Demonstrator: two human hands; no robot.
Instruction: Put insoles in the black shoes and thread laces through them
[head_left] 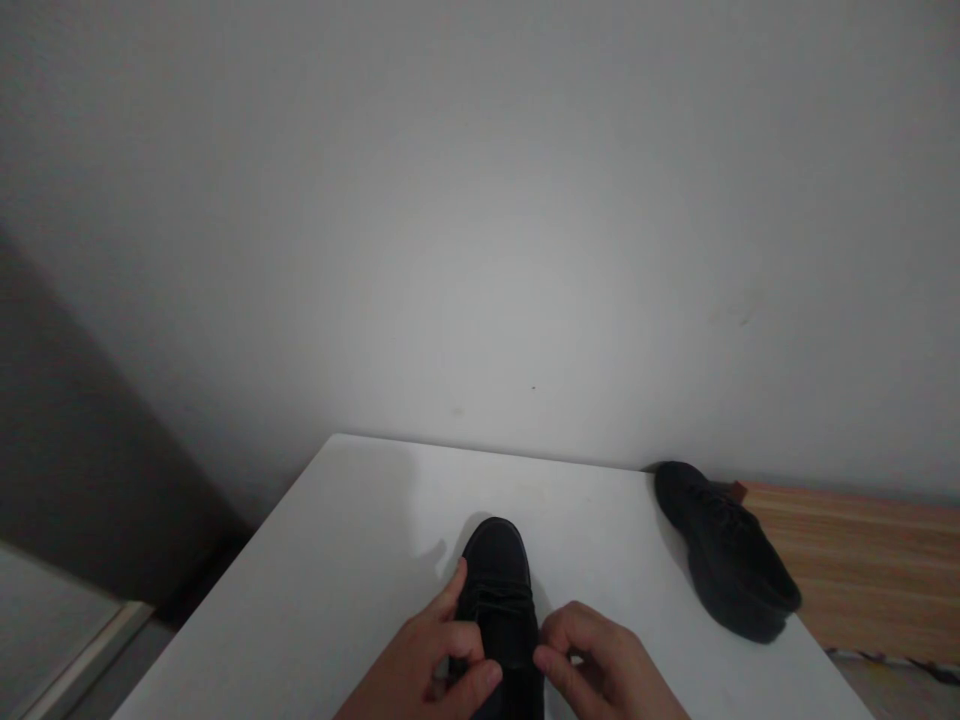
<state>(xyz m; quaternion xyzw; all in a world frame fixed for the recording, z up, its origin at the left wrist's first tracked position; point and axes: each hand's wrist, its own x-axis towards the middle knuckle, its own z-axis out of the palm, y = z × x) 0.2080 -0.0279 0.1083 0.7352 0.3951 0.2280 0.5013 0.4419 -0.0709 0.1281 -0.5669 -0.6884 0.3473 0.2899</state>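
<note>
A black lace-up shoe (495, 550) lies on the white tabletop, its toe pointing away from me. My left hand (442, 655) is at the shoe's left side, thumb and curled forefinger pinched together over the upper, another finger reaching along the edge near the toe. On the opposite edge, my right hand (600, 655) pinches with thumb and forefinger beside the lacing. Whatever is between the fingertips of either hand is too dark against the shoe to make out. The heel end runs out of view at the bottom.
A second black shoe (727, 550) rests at the table's right edge, toe toward the wall. The white table (330, 530) meets a grey wall (480, 250) at the back. Beyond its right side is a wood-grain surface (885, 570).
</note>
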